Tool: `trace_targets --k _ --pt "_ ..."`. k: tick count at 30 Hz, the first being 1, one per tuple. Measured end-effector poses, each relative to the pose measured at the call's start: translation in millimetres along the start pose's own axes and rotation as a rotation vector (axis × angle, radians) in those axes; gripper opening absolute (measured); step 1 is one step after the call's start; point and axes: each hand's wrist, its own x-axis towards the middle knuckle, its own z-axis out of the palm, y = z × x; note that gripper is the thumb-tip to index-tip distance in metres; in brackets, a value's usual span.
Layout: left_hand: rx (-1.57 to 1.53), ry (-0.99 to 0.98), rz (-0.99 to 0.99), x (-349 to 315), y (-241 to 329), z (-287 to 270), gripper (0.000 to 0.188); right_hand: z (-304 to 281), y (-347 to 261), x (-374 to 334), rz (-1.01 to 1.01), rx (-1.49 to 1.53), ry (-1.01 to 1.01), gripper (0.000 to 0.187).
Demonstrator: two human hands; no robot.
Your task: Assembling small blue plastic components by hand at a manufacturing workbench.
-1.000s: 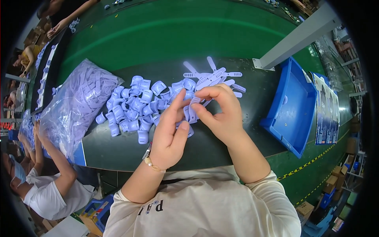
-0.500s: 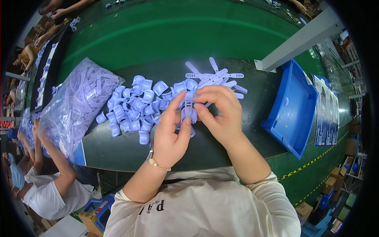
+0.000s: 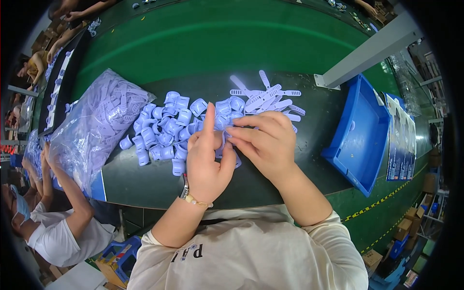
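Observation:
Between my two hands is a small lavender plastic strap piece (image 3: 225, 137), mostly covered by my fingers. My left hand (image 3: 207, 166) grips it from the left with thumb and curled fingers, its index finger pointing up and away. From the right, my right hand (image 3: 268, 145) pinches the piece between thumb and fingertips. Just beyond and to the left lies a heap of curved lavender plastic cuffs (image 3: 170, 127) with slots. Flat slotted lavender straps (image 3: 263, 99) are fanned out in a loose pile beyond my right hand.
A clear plastic bag (image 3: 104, 118) full of straps lies at the left of the dark table (image 3: 145, 186). To the right are a blue tray (image 3: 360, 140), a grey metal post (image 3: 369, 46) and printed sheets (image 3: 402, 140). A co-worker (image 3: 63, 227) sits at left; a green belt (image 3: 208, 43) runs beyond.
The held piece has turned so that its slotted face is mostly out of sight. My left index finger has straightened upward, and my right fingers have closed in on the piece.

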Motion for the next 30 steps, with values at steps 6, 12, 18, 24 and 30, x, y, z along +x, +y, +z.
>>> trace_targets --k 6,12,18,24,30 --pt "0.006 0.101 0.123 2 -13 0 0.072 -2 -5 2 -0.025 0.017 -0.014 0.028" --pt "-0.013 0.113 0.112 2 -9 -2 0.067 -1 -6 2 -0.057 0.009 0.011 0.028" --pt "0.123 0.085 0.11 2 -2 -7 0.06 -1 -6 1 -0.063 0.009 0.012 0.028" --pt "0.122 0.068 0.09 3 0 -7 0.053 -2 -6 2 -0.062 0.017 0.001 0.028" --pt "0.022 0.08 0.061 2 -6 -4 0.053 -1 -6 2 -0.051 0.038 -0.001 0.028"
